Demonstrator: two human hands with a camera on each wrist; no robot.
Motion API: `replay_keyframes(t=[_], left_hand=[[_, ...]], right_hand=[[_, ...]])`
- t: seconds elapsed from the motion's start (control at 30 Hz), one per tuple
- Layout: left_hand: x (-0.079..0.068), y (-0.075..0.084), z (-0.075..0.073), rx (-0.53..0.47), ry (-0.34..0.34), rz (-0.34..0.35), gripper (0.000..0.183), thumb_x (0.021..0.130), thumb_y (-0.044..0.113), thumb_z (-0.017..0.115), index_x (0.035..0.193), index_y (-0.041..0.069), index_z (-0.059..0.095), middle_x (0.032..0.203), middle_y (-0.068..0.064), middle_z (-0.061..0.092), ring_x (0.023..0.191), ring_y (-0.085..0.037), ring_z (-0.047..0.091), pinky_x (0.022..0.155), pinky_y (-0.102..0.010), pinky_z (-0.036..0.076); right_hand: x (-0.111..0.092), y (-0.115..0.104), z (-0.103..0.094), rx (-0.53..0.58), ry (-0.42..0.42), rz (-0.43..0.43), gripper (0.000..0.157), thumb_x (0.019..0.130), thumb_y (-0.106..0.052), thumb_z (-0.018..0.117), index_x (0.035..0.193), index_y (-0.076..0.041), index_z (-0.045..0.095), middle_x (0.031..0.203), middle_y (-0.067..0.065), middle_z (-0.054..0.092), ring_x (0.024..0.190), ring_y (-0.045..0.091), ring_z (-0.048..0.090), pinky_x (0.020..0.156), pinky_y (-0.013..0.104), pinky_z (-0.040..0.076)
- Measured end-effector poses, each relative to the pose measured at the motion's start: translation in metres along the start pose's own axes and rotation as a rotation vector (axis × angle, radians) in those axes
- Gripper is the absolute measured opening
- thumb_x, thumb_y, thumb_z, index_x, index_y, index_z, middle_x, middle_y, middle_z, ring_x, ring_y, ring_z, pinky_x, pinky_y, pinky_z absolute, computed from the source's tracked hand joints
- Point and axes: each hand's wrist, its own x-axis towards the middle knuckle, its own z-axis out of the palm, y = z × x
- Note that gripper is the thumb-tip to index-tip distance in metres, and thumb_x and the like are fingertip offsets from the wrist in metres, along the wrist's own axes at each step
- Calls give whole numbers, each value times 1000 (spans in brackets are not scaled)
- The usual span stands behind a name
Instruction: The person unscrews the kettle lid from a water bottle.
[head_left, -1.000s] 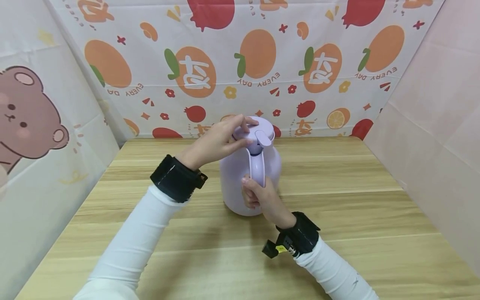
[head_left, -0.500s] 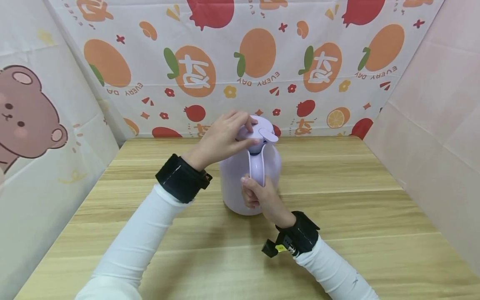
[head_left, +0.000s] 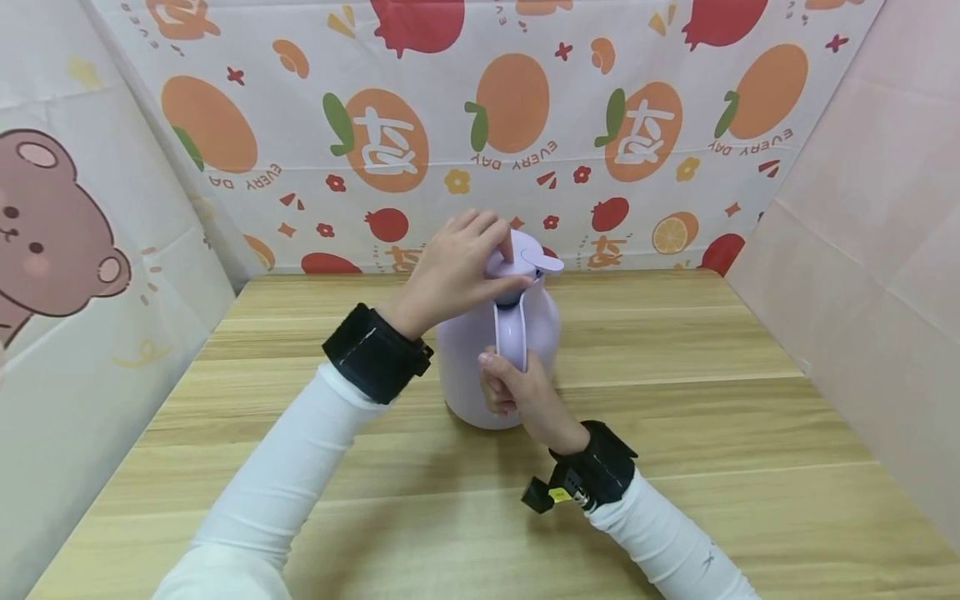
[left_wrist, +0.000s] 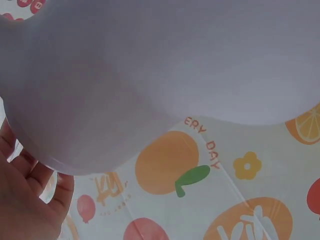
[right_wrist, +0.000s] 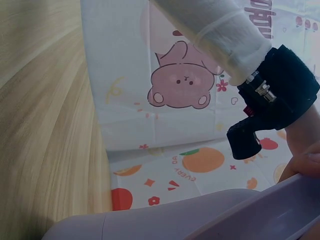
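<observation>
A lavender thermos jug stands upright on the table, its handle facing me. My left hand grips the round lid from the left, thumb along the near side and fingers over the top. A lever tab on the lid points right, out of line with the handle. Lower down, my right hand is wrapped around the handle. In the left wrist view the jug's body fills the top, with the fingers at the lid's edge. The right wrist view shows the handle close up.
The wooden table reaches back to a fruit-print cloth. A bear-print cloth borders the left side and a pale cloth the right. Each wrist wears a black strap with a camera.
The lid has turned anticlockwise: its tab swung from near the handle out to the right. My left hand turned along with it. My right hand stays on the handle.
</observation>
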Motion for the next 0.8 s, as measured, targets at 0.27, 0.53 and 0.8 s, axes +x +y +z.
replay_keyframes(t=[0.27, 0.53, 0.8], left_hand=[[5, 7, 5, 106, 41, -10, 42, 77, 44, 71, 81, 8, 51, 84, -6, 49, 80, -22, 42, 69, -33, 34], [14, 13, 8, 249, 17, -50, 46, 76, 50, 69, 82, 8, 50, 79, -6, 45, 77, -23, 42, 66, -36, 30], [24, 18, 7, 157, -172, -96, 67, 79, 55, 61, 127, 10, 48, 137, -14, 38, 122, -37, 36, 99, -51, 24]], right_hand=[[0, -1, 1, 4, 6, 6, 36, 89, -27, 51, 62, -9, 34, 52, -1, 29, 41, 12, 25, 41, 31, 17], [0, -2, 1, -1, 19, 21, 37, 88, -27, 52, 61, -10, 34, 51, -1, 29, 42, 12, 26, 42, 28, 19], [-1, -3, 1, -8, 19, 21, 36, 89, -25, 51, 61, -9, 35, 52, 0, 30, 43, 13, 27, 42, 26, 22]])
